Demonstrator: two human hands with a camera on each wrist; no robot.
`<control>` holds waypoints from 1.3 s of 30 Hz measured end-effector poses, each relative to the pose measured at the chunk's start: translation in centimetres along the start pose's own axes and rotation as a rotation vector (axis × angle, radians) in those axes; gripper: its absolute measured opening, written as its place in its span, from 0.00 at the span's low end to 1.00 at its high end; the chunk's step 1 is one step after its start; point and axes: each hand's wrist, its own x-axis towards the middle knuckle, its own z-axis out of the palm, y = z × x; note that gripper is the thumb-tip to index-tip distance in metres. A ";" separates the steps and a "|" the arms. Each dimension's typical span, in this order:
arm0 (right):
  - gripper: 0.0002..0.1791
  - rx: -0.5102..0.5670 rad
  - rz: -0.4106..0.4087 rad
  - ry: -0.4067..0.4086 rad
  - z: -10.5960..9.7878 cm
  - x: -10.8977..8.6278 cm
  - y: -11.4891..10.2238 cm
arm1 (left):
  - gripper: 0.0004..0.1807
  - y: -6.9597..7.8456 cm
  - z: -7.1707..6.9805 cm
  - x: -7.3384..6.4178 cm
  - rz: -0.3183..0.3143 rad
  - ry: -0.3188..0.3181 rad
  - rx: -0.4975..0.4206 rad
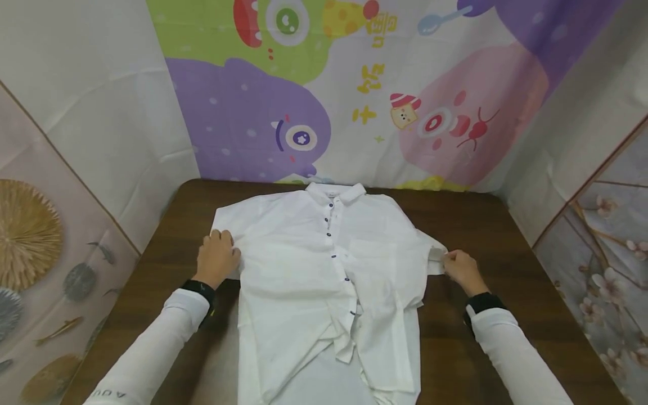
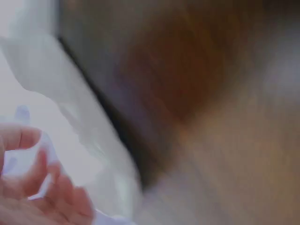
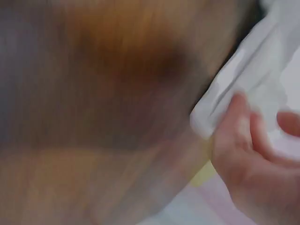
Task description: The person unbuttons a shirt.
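Observation:
A white short-sleeved shirt [image 1: 298, 264] with dark buttons lies spread front up on a dark wooden table [image 1: 471, 225], its collar toward the back. My left hand [image 1: 217, 259] is over the sleeve on the left. In the left wrist view its fingers [image 2: 70, 192] are loosely bent, with a gap between them and nothing in it. At the sleeve on the right, my right hand [image 1: 463, 270] pinches the cuff [image 1: 436, 256], whose opening stands a little apart. The right wrist view is blurred, with the fingertips right at the white cloth. The lower front of the shirt is rumpled and parted.
Behind the table hangs a cloth [image 1: 364, 112] printed with cartoon monsters. Pale curtains [image 1: 101, 84] close in both sides. The shirt's hem runs past the bottom of the head view.

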 end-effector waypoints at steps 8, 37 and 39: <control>0.29 0.130 0.016 -0.219 4.1 -4.6 -0.8 | 0.23 2.6 -1.3 -4.9 -0.074 -0.373 -0.077; 0.22 0.256 0.082 0.052 3.7 -2.6 -0.7 | 0.15 1.0 2.2 -0.5 -0.429 -0.386 -0.747; 0.20 0.203 0.097 -0.035 3.7 -3.2 -0.4 | 0.17 1.1 2.1 -0.6 -0.476 -0.407 -0.844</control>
